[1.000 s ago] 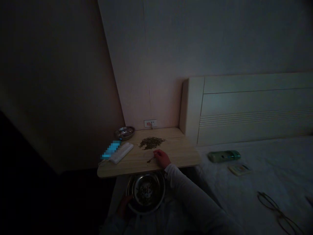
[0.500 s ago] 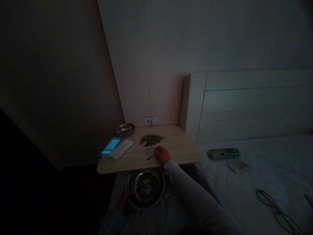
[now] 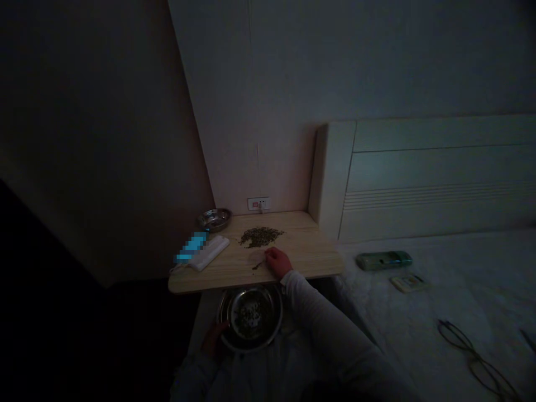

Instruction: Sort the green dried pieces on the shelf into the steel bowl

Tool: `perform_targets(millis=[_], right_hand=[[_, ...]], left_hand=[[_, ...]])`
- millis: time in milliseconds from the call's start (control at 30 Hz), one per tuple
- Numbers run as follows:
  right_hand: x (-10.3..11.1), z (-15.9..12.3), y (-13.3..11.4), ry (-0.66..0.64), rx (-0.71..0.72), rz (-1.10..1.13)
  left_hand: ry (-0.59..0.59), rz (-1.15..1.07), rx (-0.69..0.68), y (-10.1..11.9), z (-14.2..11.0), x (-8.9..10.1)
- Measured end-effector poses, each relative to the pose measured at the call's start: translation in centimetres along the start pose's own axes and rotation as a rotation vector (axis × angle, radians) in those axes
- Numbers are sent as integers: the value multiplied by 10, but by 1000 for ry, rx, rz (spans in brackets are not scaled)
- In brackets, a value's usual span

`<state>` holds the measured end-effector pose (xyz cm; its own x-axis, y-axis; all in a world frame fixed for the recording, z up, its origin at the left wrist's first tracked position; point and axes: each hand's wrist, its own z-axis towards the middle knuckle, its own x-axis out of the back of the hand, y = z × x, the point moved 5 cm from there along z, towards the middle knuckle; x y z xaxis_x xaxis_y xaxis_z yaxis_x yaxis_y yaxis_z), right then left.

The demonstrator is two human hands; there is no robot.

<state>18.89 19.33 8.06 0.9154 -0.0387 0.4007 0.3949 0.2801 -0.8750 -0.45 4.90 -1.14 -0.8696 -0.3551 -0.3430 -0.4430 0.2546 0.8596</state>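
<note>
My left hand (image 3: 214,338) grips the left rim of a shiny metal bowl (image 3: 275,321), its thumb over the edge. Small dark bits, perhaps seeds or dried leaves, lie in the bowl below the table's front edge. My right hand (image 3: 278,263) is closed just above the wooden tabletop (image 3: 307,254). At its fingertips is something thin and pale, too dim to name. Beside those fingertips lies a small cluster of dark bits (image 3: 255,267). A larger greenish-brown pile (image 3: 262,237) of the same bits is spread behind it.
A smaller metal bowl (image 3: 214,220) stands at the tabletop's back left. Near it lie a white power bank (image 3: 210,253) and a lit, blurred screen (image 3: 191,247). On the bed at right are a green case (image 3: 383,261), a small box (image 3: 409,282) and a looped cord (image 3: 473,354).
The view has shifted slightly. My right hand stays almost in place by the small cluster, and my left hand keeps its hold on the bowl.
</note>
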Motion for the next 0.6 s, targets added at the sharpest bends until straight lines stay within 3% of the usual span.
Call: perform_targets(millis=[100, 367, 600], right_hand=[[0, -3, -4, -13, 5, -31], [1, -6, -11, -67, -4, -75], [0, -7, -11, -102, -16, -13]], left_hand=[[-22, -24, 15, 2, -4, -4], [60, 40, 13, 4, -8, -2], [69, 122, -84, 6, -8, 6]])
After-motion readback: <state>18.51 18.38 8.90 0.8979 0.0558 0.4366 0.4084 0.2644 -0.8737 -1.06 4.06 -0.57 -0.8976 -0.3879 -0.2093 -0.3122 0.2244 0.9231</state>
